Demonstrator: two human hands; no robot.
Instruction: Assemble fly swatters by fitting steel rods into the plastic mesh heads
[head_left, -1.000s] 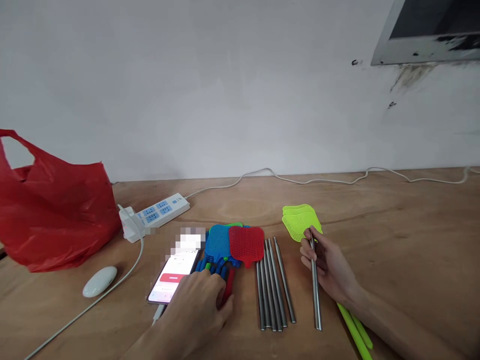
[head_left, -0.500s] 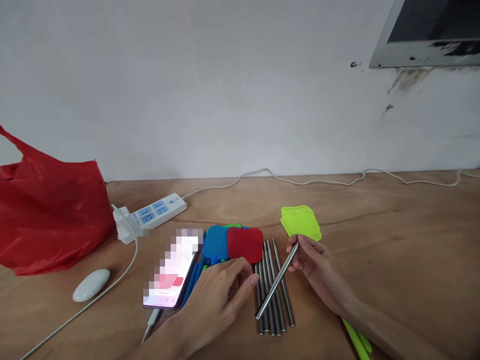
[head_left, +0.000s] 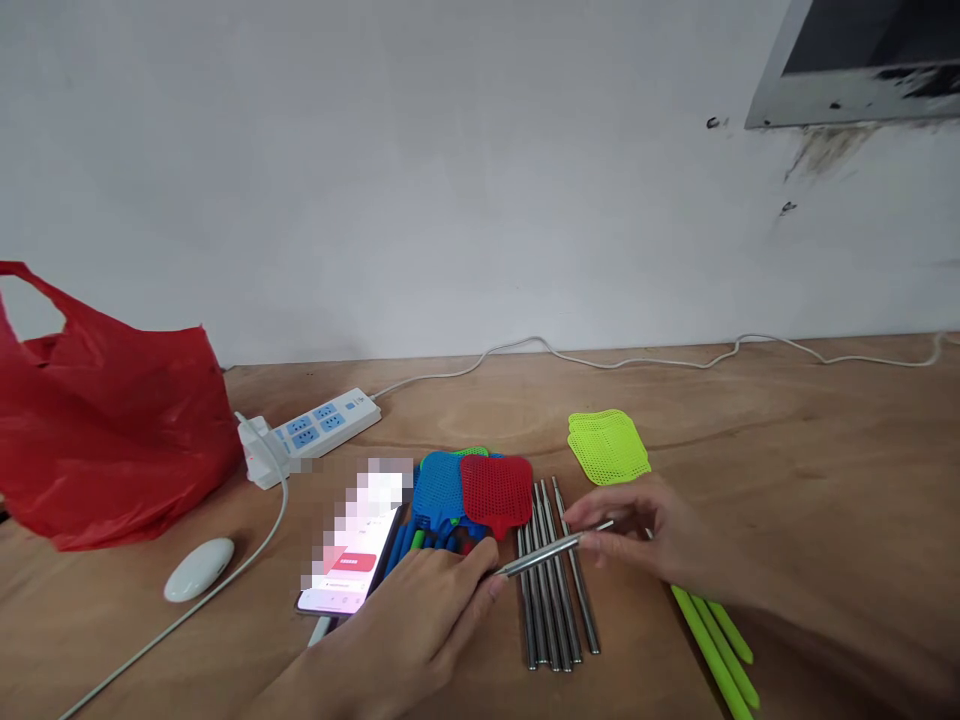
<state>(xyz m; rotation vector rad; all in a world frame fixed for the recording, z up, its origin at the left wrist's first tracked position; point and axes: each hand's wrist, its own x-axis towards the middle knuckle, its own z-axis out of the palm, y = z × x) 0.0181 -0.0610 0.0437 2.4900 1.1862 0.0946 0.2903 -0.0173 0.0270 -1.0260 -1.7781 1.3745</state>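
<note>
My left hand (head_left: 412,620) is closed in a pinch on the near end of a thin silver metal rod (head_left: 544,555). The rod's narrower far end lies between the thumb and fingers of my right hand (head_left: 649,530), so it slants between both hands. Under it, several similar metal rods (head_left: 551,620) lie side by side on the table. A red mesh fly swatter head (head_left: 496,488) and a blue one (head_left: 439,487) overlap just beyond my left hand. Yellow-green swatter heads (head_left: 609,447) lie behind my right hand, their green handles (head_left: 716,650) showing below my wrist.
A lit phone (head_left: 356,560) lies left of the swatters. Further left are a white power strip (head_left: 330,425) with a plug and cable, a white oval case (head_left: 199,570) and a red plastic bag (head_left: 127,430). A thin cord (head_left: 637,360) runs along the wall.
The rod has swung from steeply slanted to nearly level. Its near end has come into my left hand, which was open beside the rods before. My right hand has turned and lowered slightly.
</note>
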